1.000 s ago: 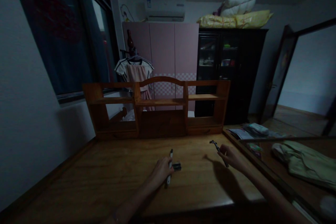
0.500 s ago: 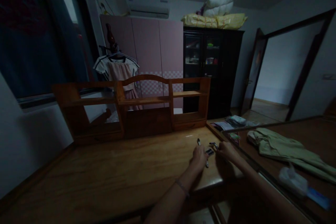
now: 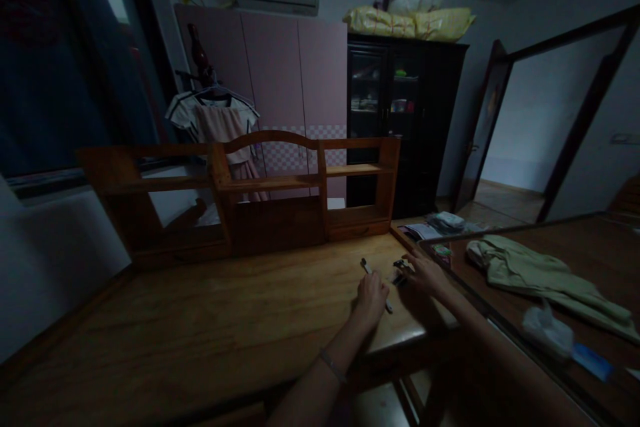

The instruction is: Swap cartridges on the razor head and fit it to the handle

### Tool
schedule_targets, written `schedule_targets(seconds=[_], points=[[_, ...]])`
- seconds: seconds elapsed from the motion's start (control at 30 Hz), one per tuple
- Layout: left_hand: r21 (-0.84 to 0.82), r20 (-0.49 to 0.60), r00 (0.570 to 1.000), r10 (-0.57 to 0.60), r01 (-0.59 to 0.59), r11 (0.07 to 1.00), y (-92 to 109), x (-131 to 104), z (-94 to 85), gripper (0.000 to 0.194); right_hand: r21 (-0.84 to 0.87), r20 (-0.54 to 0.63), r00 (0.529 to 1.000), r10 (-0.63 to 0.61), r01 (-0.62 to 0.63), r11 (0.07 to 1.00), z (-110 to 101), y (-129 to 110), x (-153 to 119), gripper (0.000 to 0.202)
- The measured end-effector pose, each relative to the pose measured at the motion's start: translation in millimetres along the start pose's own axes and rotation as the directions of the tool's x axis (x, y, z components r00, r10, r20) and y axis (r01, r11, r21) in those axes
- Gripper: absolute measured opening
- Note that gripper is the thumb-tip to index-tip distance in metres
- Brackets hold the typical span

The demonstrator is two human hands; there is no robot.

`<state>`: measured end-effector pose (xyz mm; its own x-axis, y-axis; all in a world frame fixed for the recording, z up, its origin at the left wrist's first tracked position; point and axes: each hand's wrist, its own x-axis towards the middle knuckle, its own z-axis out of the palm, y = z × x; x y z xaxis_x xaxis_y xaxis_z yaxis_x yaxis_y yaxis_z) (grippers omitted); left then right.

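My left hand (image 3: 373, 293) is closed around a slim pale stick (image 3: 366, 267) with a dark upper tip. Its lower end pokes out below the fingers, just over the wooden desk (image 3: 225, 320). To the right, the fingertips of my right hand (image 3: 425, 273) grip a small dark tool with a shiny T-shaped head (image 3: 401, 263), which resembles a razor. Between the hands is a small flat dark-and-light piece (image 3: 399, 279), too blurred to name. The palm hides part of the stick.
A wooden shelf unit (image 3: 273, 183) stands along the desk's back edge. At the right, a brown surface (image 3: 560, 240) bears a green garment (image 3: 545, 273), a white plastic bag (image 3: 547, 330) and a blue packet (image 3: 593, 361). A pink wardrobe and dark cabinet stand behind.
My right hand has raised and spread its fingers somewhat around the T-headed tool. The left hand, still around the stick, has shifted slightly left. The whole view has tilted down a little.
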<state>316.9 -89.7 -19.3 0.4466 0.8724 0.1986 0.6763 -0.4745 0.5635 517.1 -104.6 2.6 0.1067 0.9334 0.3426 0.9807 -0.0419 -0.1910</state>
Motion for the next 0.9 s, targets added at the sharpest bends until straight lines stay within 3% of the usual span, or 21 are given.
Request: schedule_targets(seconds=[0.17, 0.47, 0.63, 0.8, 0.9], points=[[-0.028, 0.001, 1.000, -0.013, 0.013, 1.000, -4, -1, -3.7, 0.029, 0.025, 0.080, 0.990, -0.116, 0.115, 0.993, 7, -15, -5, 0.029], [-0.057, 0.070, 0.997, -0.027, 0.031, 0.998, -3, 8, 1.2, 0.029, 0.054, -0.001, 1.000, 0.005, -0.005, 0.999, 24, -30, -16, 0.026], [-0.084, 0.041, 0.998, 0.056, -0.052, 0.995, -4, 3, -2.6, 0.022, 0.033, -0.128, 0.987, 0.098, -0.094, 0.995, 6, -16, -19, 0.024], [-0.084, 0.035, 0.997, 0.066, -0.063, 0.994, -7, 3, -2.4, 0.021, -0.044, -0.020, 0.987, 0.161, -0.162, 0.986, 4, 4, -16, 0.019], [-0.066, 0.049, 0.997, 0.065, -0.061, 0.996, -8, 7, -0.6, 0.019, -0.047, -0.011, 0.986, 0.169, -0.169, 0.985, 10, 7, -16, 0.019]])
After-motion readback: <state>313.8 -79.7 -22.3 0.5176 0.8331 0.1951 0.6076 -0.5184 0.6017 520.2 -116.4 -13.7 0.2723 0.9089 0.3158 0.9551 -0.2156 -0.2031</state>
